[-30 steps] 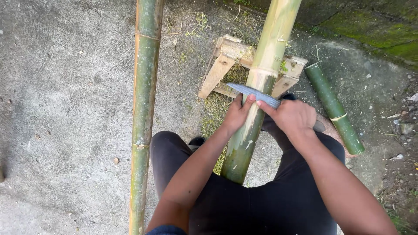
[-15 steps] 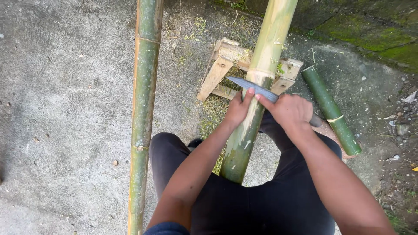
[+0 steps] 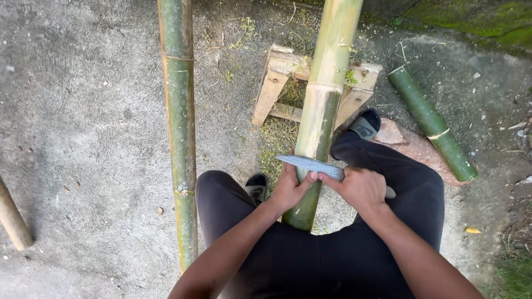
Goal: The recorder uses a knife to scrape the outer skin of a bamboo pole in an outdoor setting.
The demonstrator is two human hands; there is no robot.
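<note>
rough grey concrete floor (image 3: 83,111), damp, mossy at far right. long green bamboo pole (image 3: 180,127) lying on it at left, running near to far. small wooden stand (image 3: 274,83) far centre, grass bits scattered around. short green bamboo piece (image 3: 429,122) at right, beside reddish flat stone (image 3: 413,147). brown stick end (image 3: 12,218) at left edge. yellow leaf (image 3: 472,230) near right.

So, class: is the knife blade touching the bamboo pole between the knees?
Touching. The head view shows the blade lying across the pole, pressed by the left hand and right hand.
</note>
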